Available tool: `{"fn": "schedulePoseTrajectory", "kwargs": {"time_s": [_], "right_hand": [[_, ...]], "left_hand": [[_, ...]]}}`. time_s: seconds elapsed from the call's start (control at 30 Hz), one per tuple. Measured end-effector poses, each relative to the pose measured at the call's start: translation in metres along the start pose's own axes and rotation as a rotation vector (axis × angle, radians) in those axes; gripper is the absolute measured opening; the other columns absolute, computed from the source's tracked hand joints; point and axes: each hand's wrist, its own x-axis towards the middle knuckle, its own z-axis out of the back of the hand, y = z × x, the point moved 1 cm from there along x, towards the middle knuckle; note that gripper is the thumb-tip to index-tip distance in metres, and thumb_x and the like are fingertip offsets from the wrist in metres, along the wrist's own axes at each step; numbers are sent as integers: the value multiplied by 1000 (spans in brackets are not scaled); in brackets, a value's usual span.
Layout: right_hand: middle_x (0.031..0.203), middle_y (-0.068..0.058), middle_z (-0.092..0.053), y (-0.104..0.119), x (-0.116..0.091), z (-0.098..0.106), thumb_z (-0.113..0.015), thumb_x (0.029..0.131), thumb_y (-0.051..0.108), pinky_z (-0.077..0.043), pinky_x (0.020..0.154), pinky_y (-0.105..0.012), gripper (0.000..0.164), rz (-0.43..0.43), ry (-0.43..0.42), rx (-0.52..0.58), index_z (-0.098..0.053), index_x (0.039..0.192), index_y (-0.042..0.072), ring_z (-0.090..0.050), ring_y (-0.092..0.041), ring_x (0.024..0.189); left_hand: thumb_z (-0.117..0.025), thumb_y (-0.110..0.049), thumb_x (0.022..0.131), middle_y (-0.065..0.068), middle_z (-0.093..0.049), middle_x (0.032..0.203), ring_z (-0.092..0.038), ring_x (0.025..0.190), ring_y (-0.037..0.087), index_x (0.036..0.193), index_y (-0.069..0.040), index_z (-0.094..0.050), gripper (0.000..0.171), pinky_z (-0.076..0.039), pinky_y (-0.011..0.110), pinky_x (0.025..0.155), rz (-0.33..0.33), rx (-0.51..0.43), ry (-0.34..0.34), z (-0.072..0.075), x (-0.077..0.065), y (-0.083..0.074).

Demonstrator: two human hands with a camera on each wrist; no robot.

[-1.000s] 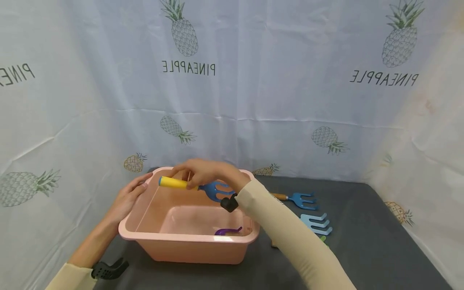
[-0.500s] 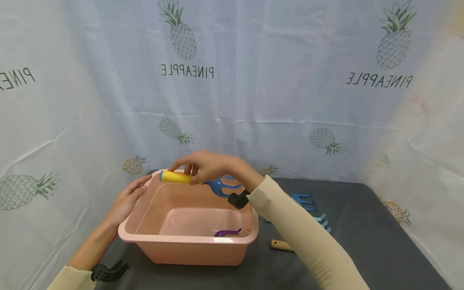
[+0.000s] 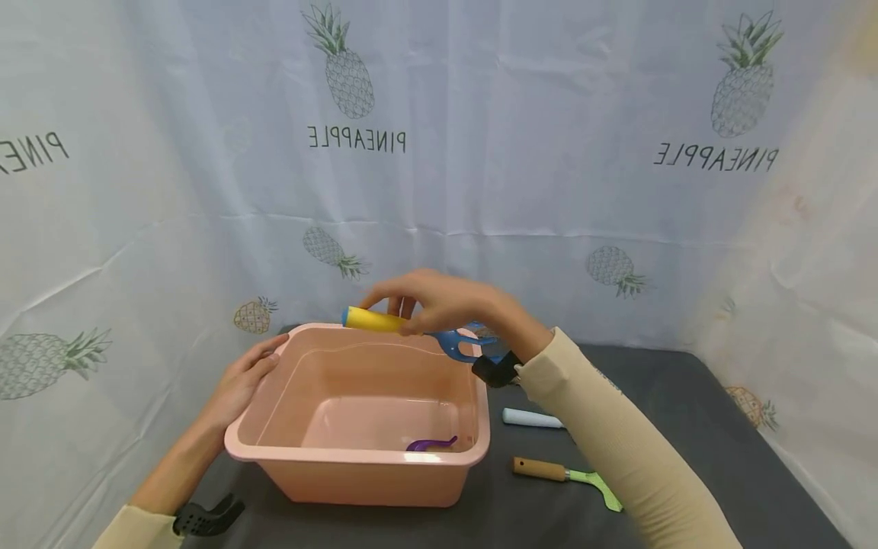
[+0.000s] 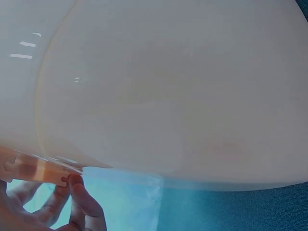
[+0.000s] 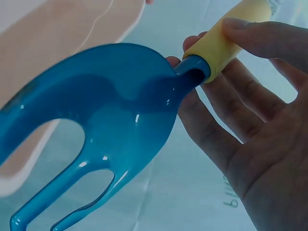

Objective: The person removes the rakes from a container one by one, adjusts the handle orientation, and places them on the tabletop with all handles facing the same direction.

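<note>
My right hand (image 3: 449, 296) pinches the yellow handle (image 3: 373, 319) of a garden hand fork, above the right part of a pink basin (image 3: 363, 456). In the right wrist view the fork's blue head (image 5: 125, 91) and curved tines show fully, with thumb and fingers around the yellow grip (image 5: 219, 45). On the basin's left side, my left hand (image 3: 241, 387) grips the rim; the left wrist view has its fingers (image 4: 89, 199) curled at the rim's edge. Inside the basin, at the front right, lies a purple curved piece (image 3: 430, 443), partly hidden by the front rim.
Right of the basin on the dark table (image 3: 675, 427) lie a pale blue handle (image 3: 531, 418) and a wooden-handled tool with a green head (image 3: 565, 473). My right sleeve (image 3: 617, 435) covers part of that side. A pineapple-printed curtain (image 3: 453, 152) hangs behind.
My right hand has moved right and slightly up with the hand fork. The sleeve now hides the blue fork on the table and uncovers the pale blue handle. My left hand stays put.
</note>
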Motion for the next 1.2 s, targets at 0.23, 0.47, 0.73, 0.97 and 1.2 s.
{"fn": "schedulePoseTrajectory", "kwargs": {"time_s": [0.23, 0.47, 0.73, 0.97, 1.2], "right_hand": [[117, -1, -73, -17, -28, 12, -63, 92, 3, -59, 88, -31, 55, -21, -20, 3, -61, 144, 23, -72, -15, 96], [121, -4, -71, -34, -57, 22, -64, 95, 4, -60, 89, -33, 51, -61, -58, -49, -61, 143, 21, -71, -17, 97], [121, -6, -72, -57, -86, 23, -65, 96, 5, -61, 89, -37, 51, -178, -80, -50, -61, 144, 22, -72, -18, 101], [121, -4, -73, -78, -107, 19, -65, 95, 2, -61, 90, -40, 50, -221, -85, -62, -64, 141, 22, -71, -19, 100], [125, -4, -71, -98, -131, 16, -66, 96, 0, -60, 92, -41, 50, -253, -97, -83, -64, 141, 23, -70, -20, 104]], "left_hand": [[-43, -47, 111, 4, -48, 151, -60, 108, -9, 165, -14, -27, 66, -56, 19, 86, -2, -16, 2, 1, 1, 1], [-43, -44, 111, 1, -51, 146, -60, 107, -11, 165, -11, -28, 65, -56, 18, 86, -20, 1, -2, 2, 3, 1], [-43, -45, 111, -22, -52, 130, -61, 107, -9, 166, -13, -25, 66, -57, 21, 85, -7, -17, 11, 3, 2, 4], [-45, -43, 111, -27, -54, 124, -62, 107, -9, 165, -11, -27, 65, -57, 20, 85, -7, -47, 6, 2, 2, 5], [-45, -45, 111, -26, -53, 128, -61, 109, -10, 165, -14, -27, 65, -57, 19, 86, 0, -39, 2, 2, 2, 6]]}}
